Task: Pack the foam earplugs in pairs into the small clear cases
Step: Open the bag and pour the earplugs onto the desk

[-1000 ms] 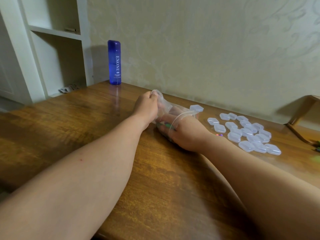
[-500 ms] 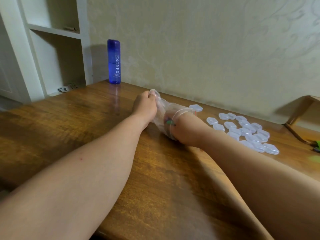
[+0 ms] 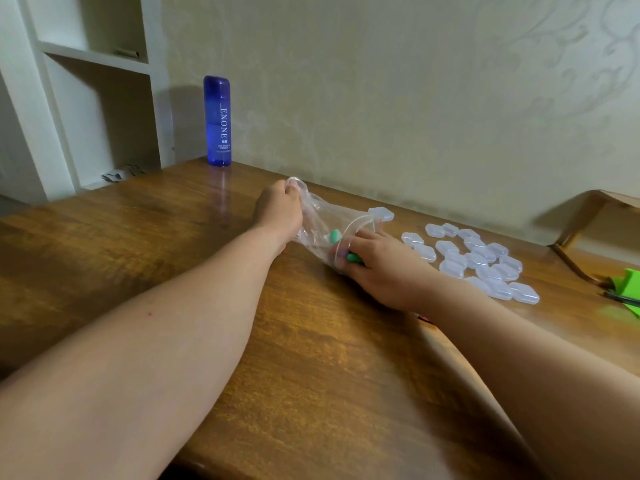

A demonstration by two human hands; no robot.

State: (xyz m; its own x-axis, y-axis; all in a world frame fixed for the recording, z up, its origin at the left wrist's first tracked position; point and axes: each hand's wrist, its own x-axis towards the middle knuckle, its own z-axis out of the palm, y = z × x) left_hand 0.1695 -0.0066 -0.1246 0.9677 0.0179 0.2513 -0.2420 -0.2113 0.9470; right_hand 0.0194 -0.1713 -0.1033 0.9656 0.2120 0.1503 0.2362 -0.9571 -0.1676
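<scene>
Clear bag [image 3: 318,223] lies on desk [image 3: 311,358]. Far end of bag pinched tight in left hand [image 3: 278,207]. At bag's mouth, right hand [image 3: 381,268], fingers curled round a green earplug [image 3: 354,259]; second earplug [image 3: 334,236] inside bag. Right of bag, cases [image 3: 478,261] clustered, with a lone case [image 3: 381,213] just behind bag's mouth. Bottle [image 3: 217,121] well left of bag.

Blue bottle [image 3: 217,121], perhaps green paper [image 3: 628,285]

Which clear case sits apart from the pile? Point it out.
The lone case just beyond the bag; the other cases lie clustered to its right.
</scene>
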